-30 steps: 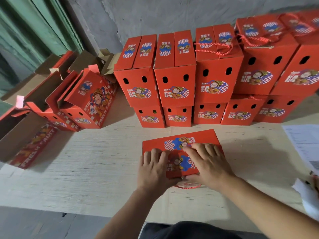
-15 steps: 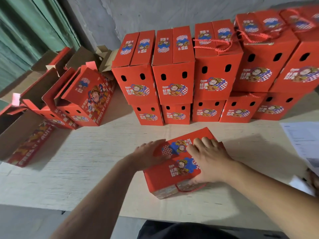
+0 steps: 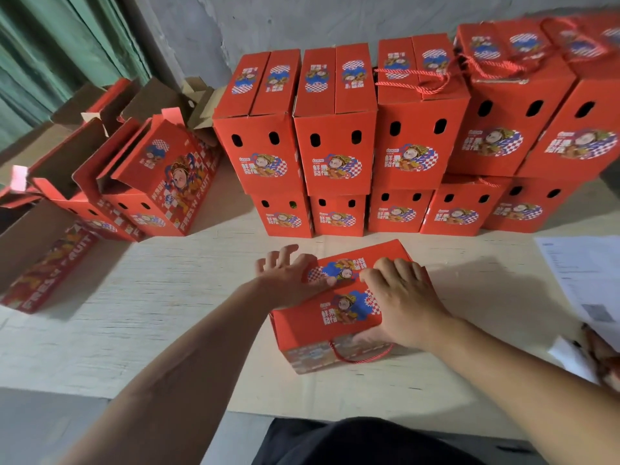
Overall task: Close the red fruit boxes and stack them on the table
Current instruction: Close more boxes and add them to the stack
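Red box [image 3: 339,313], cartoon print, rope handle: left hand [image 3: 288,273] spread flat, right hand [image 3: 402,303] gripping it.

Single view, head cam, wide-angle. Looks forward and down from above near table [image 3: 141,317] edge. Close range: both forearms enter from bottom, left hand [image 3: 285,275] and right hand [image 3: 402,297] near frame centre on red box [image 3: 335,317]. Stacked boxes [image 3: 335,129] fill upper half against grey wall [image 3: 335,18]. Strong barrel distortion at edges. No second view, no shared region.
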